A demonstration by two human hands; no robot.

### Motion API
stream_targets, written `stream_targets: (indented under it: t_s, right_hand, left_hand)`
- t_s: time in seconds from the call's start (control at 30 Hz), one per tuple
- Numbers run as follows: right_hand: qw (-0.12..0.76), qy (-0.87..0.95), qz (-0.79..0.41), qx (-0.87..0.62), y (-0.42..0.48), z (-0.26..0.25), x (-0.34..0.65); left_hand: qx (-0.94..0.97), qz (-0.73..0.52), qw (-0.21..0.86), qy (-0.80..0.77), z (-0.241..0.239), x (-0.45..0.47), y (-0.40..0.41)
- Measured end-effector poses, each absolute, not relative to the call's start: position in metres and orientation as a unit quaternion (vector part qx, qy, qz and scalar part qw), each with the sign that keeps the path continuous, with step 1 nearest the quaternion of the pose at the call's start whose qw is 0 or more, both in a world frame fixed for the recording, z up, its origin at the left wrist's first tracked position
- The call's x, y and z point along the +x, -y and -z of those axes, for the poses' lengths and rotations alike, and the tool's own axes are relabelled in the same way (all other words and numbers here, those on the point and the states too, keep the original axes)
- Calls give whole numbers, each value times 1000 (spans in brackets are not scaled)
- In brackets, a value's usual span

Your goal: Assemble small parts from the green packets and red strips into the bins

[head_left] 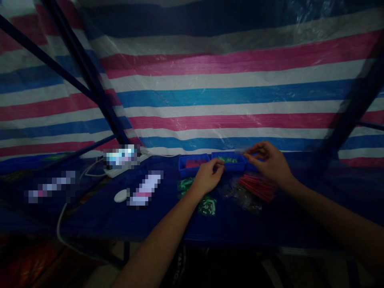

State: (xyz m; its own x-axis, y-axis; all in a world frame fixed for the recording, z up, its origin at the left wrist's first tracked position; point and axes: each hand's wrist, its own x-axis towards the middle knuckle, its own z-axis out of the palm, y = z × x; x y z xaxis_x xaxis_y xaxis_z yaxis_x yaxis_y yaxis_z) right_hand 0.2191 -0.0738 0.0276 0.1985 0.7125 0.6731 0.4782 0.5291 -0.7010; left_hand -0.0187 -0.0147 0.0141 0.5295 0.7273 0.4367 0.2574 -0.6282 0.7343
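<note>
My left hand (208,176) is at the front edge of a blue tray (229,167) with small green pieces in it. Its thumb and fingers are curled together, and whatever they hold is too small to make out. Beyond that tray's right end, my right hand (268,162) is raised, pinching a thin clear plastic piece (241,151), blurred. A second blue tray (193,173) holds red pieces (196,163). Green packets (207,206) lie below my left hand. Under my right hand are a bundle of red strips (257,187) and clear plastic bags (247,200).
On the left of the blue table (99,216) are a phone-like blurred screen (147,188), a round white object (121,195) and a white power strip (120,170) with cables. Blue metal posts (103,104) stand before a striped tarp (234,92).
</note>
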Motion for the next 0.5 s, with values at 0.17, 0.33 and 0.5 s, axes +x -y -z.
stream_targets:
  t_s: [0.17, 0.33, 0.5]
  right_hand:
    - [557, 646, 49, -520, 82, -39, 228]
    - [494, 652, 128, -561, 78, -34, 231]
    - [382, 677, 211, -593, 70, -31, 244]
  left_hand:
    - [895, -307, 192, -262, -10, -17, 21]
    - [922, -266, 149, -241, -4, -16, 21]
    - [934, -244, 97, -242, -1, -19, 17]
